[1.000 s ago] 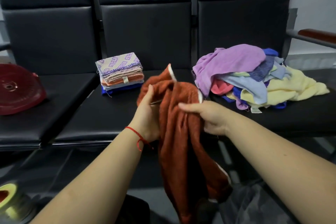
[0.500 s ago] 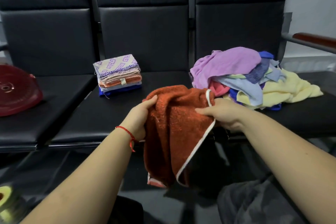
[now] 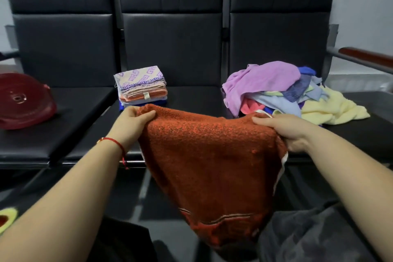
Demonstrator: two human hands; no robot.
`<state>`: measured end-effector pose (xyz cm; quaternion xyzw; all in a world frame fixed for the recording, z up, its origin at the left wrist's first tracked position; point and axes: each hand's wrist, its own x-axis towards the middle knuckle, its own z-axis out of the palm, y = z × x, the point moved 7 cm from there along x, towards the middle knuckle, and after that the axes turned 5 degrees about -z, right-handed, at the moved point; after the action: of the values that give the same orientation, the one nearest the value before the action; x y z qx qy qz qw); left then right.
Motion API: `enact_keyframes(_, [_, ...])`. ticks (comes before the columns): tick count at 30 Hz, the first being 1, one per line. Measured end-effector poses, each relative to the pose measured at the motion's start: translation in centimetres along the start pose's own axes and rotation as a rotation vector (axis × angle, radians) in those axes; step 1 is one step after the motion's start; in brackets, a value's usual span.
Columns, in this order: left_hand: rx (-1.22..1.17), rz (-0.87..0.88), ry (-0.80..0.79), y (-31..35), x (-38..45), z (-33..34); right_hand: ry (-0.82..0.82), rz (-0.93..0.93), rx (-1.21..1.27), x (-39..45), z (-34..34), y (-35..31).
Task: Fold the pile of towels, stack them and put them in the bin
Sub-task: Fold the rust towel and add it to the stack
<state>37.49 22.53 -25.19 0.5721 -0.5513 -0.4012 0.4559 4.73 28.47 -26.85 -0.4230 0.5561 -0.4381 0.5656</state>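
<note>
While both hands hold it up in front of the row of black seats [image 3: 170,100], the rust-orange towel [image 3: 210,155] hangs spread between them in the head view, its far edge stretched from hand to hand and its lower part drooping toward the near side, where a pale stripe crosses it. The left hand [image 3: 131,122], with a red string bracelet [image 3: 114,144] at the wrist, has its fingers [image 3: 146,114] curled and clamped on the towel's far left corner; the right hand [image 3: 287,128] grips the far right corner, fingers closed over the cloth with the white-trimmed edge running down beside it. On the middle seat, just beyond the left hand, lies the stack of folded towels [image 3: 141,87], topped by a cloth with a purple key pattern. On the right seat rests the pile of unfolded towels [image 3: 293,93], lilac on top, pale yellow at its right, blue and pink between. A dark red round object [image 3: 23,100] sits on the left seat. A wooden armrest [image 3: 365,55] shows at far right.
</note>
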Motion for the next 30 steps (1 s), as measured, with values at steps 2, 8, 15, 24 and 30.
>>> enact_keyframes(2, [0.032,-0.027,0.089,-0.4,-0.2,-2.0,0.004,-0.067,0.002,-0.7,-0.6,-0.9])
enact_keyframes(8, [-0.208,-0.009,-0.031,1.4,-2.5,-3.6,0.048,-0.222,-0.051,-2.7,-2.8,-2.5])
enact_keyframes(15, [-0.178,0.028,-0.095,2.1,-4.4,-6.1,-0.123,-0.277,-0.154,-5.6,-2.7,-3.7])
enact_keyframes(24, [0.069,0.091,-0.182,4.2,-7.8,-6.4,0.077,-0.452,-1.096,-8.6,-1.6,-5.5])
enact_keyframes(30, [0.664,0.274,0.005,5.8,-8.9,-6.3,0.233,-0.535,-1.145,-9.3,-2.0,-6.5])
